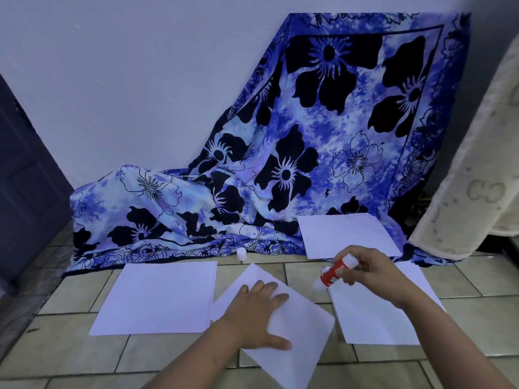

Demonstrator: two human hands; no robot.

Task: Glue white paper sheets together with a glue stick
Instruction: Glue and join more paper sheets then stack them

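Head view: the left hand [258, 313] lies flat with fingers spread, pressing down on the middle sheet [297, 332], which sits turned at an angle on the tiled floor [84, 357]. To the right of that hand and a little beyond it, the right hand [373, 273] has its fingers curled round the upper end of the glue stick [334, 272]. The stick is tilted, with its white tip pointing down and towards the left hand, just off the sheet's far right edge.

The paper looks thin, light and limp. It would probably slide or buckle under a dragged glue tip, so a flat palm holding it near the stroke seems the right hold. To lift it, take a corner or an edge. The stick is stiff, small and light, and a grip round its red barrel should give firm control.

A left stack [157, 296] lies just beside the left hand, and a right stack [376, 321] lies under the right wrist. A far sheet [348, 234] rests beyond the right hand on the blue flowered cloth [280, 164]. The white cap [241, 253] stands beyond the left hand, at the cloth's edge.
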